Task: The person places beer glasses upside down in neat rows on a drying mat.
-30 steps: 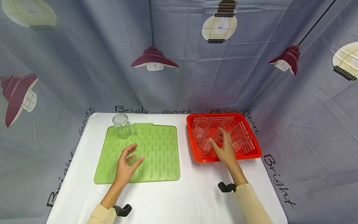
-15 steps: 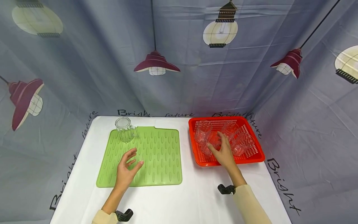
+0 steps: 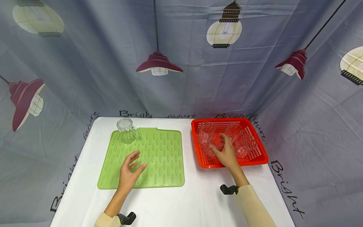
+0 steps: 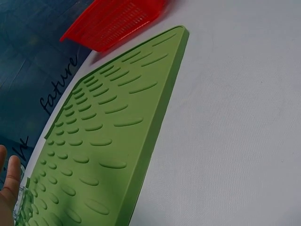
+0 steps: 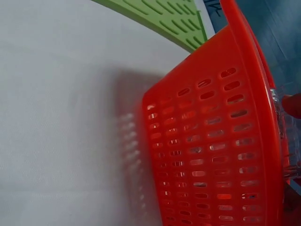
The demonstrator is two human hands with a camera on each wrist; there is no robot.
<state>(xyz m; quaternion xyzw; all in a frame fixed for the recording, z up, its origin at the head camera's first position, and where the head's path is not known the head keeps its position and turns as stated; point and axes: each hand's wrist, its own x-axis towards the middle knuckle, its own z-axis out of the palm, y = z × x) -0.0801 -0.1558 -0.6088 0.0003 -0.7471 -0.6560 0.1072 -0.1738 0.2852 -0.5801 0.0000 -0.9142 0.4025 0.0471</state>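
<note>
In the head view my right hand (image 3: 218, 144) reaches into the red basket (image 3: 256, 158), thumb and fingers curled round a clear glass mug (image 3: 214, 138) among several others lying there. In the right wrist view a fingertip (image 5: 292, 104) shows at the basket (image 5: 207, 155) rim beside the glass (image 5: 282, 141). My left hand (image 3: 139, 159) hovers open, fingers spread, over the near part of the green ridged mat (image 3: 164, 157), holding nothing. One clear glass mug (image 3: 126, 130) stands upright on the mat's far left corner. The left wrist view shows the mat (image 4: 103, 132) and my fingers (image 4: 9, 183) at its edge.
The white table (image 3: 198, 201) is closed in by a grey curtain with lamp prints (image 3: 181, 63) on three sides. The mat lies left, the basket right, with a strip of bare table between them. The left wrist view shows the basket (image 4: 113, 21) beyond the mat.
My right hand has slid a little left inside the basket and its fingers have curled round a mug. My left hand has stayed over the mat.
</note>
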